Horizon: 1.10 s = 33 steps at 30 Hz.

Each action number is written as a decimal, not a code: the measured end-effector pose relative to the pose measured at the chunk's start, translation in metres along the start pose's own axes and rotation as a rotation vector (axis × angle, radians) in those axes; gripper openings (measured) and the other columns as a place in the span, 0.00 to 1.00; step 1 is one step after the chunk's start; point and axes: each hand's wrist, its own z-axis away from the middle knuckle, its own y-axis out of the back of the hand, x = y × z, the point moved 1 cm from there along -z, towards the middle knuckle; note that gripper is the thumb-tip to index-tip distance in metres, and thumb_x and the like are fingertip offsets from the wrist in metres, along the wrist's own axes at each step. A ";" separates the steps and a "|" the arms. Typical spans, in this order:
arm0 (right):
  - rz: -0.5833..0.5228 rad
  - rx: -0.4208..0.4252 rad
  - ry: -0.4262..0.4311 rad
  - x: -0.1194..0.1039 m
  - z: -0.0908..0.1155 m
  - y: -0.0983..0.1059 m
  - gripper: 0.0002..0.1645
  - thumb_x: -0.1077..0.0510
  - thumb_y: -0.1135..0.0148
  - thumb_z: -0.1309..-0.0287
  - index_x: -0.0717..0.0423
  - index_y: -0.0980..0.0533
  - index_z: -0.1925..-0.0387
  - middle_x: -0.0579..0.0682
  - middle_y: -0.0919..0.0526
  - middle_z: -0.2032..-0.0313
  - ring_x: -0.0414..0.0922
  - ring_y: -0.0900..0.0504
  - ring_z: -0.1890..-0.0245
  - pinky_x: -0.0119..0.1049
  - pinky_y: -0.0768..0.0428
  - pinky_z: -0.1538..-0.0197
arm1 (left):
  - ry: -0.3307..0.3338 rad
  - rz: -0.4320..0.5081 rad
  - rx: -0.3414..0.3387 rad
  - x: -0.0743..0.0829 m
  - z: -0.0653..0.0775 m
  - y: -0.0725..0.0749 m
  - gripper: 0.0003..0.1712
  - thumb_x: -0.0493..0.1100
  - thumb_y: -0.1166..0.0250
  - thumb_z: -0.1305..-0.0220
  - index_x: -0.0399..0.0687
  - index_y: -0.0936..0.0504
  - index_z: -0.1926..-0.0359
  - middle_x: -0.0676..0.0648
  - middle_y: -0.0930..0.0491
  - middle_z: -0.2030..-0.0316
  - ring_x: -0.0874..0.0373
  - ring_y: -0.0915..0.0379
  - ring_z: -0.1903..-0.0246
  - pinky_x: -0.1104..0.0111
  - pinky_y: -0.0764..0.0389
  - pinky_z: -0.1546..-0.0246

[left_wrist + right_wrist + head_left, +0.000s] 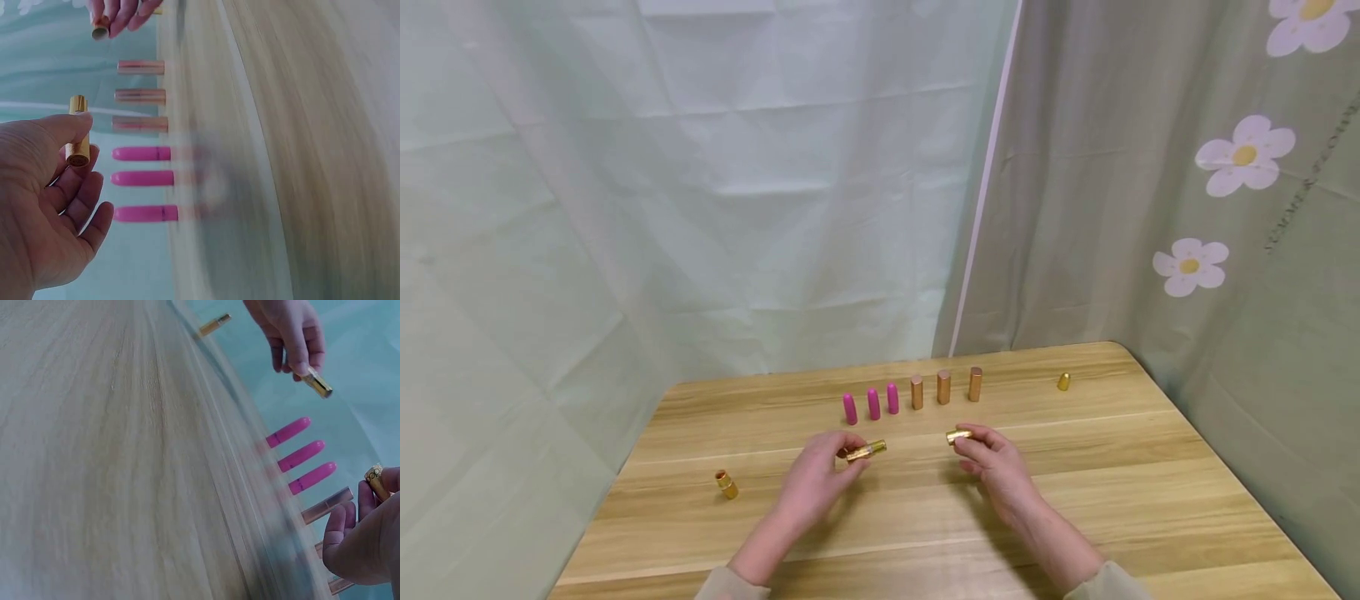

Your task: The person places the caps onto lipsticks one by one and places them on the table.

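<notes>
My left hand pinches a gold lipstick tube between thumb and fingers, over the middle of the table. The tube lies nearly level in the head view, its narrower shiny end pointing right; in the left wrist view that shiny end is uppermost. Across a gap to the right, my right hand pinches a gold lipstick cap, one end facing the tube. A hollow, dark opening shows in the cap in the left wrist view. The two gold pieces are apart.
Behind the hands stand three pink lipsticks and three copper-coloured lipsticks in a row. An uncapped gold tube is at left on the wooden table; a small gold cap is at far right. Curtains hang behind.
</notes>
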 end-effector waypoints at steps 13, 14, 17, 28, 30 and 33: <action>0.031 -0.087 -0.005 0.010 0.007 -0.021 0.26 0.65 0.32 0.38 0.73 0.26 0.41 0.51 0.16 0.57 0.44 0.20 0.56 0.40 0.20 0.51 | -0.081 -0.006 -0.028 0.025 -0.006 -0.021 0.11 0.45 0.25 0.40 0.55 0.14 0.56 0.59 0.18 0.58 0.60 0.25 0.55 0.58 0.21 0.50; 0.034 -0.093 -0.005 0.010 0.008 -0.022 0.26 0.64 0.31 0.38 0.72 0.26 0.41 0.51 0.16 0.56 0.44 0.20 0.55 0.40 0.20 0.50 | -0.083 -0.005 -0.030 0.026 -0.006 -0.022 0.11 0.45 0.25 0.39 0.55 0.14 0.56 0.59 0.18 0.58 0.60 0.25 0.55 0.58 0.21 0.50; 0.044 -0.111 0.001 0.011 0.009 -0.025 0.26 0.64 0.31 0.38 0.72 0.26 0.41 0.51 0.16 0.56 0.44 0.19 0.55 0.41 0.20 0.49 | -0.077 -0.003 -0.037 0.028 -0.007 -0.024 0.10 0.46 0.25 0.39 0.57 0.14 0.56 0.60 0.18 0.59 0.62 0.26 0.55 0.60 0.22 0.51; 0.083 -0.157 0.004 0.014 0.011 -0.033 0.25 0.61 0.30 0.39 0.70 0.24 0.43 0.50 0.15 0.56 0.45 0.19 0.55 0.43 0.21 0.48 | -0.077 -0.023 -0.048 0.032 -0.009 -0.025 0.10 0.46 0.25 0.39 0.57 0.14 0.57 0.60 0.19 0.60 0.62 0.26 0.56 0.60 0.22 0.52; 0.082 -0.158 -0.005 0.014 0.011 -0.033 0.24 0.61 0.30 0.38 0.69 0.23 0.44 0.50 0.15 0.56 0.46 0.19 0.54 0.44 0.21 0.47 | -0.077 -0.027 -0.051 0.033 -0.009 -0.025 0.10 0.46 0.25 0.39 0.57 0.14 0.57 0.60 0.19 0.60 0.61 0.26 0.56 0.59 0.22 0.51; 0.082 -0.158 -0.007 0.014 0.012 -0.034 0.23 0.60 0.31 0.37 0.68 0.22 0.44 0.51 0.16 0.55 0.47 0.20 0.53 0.46 0.21 0.46 | -0.079 -0.029 -0.051 0.033 -0.010 -0.024 0.10 0.46 0.25 0.39 0.57 0.14 0.57 0.60 0.19 0.59 0.61 0.26 0.55 0.59 0.22 0.51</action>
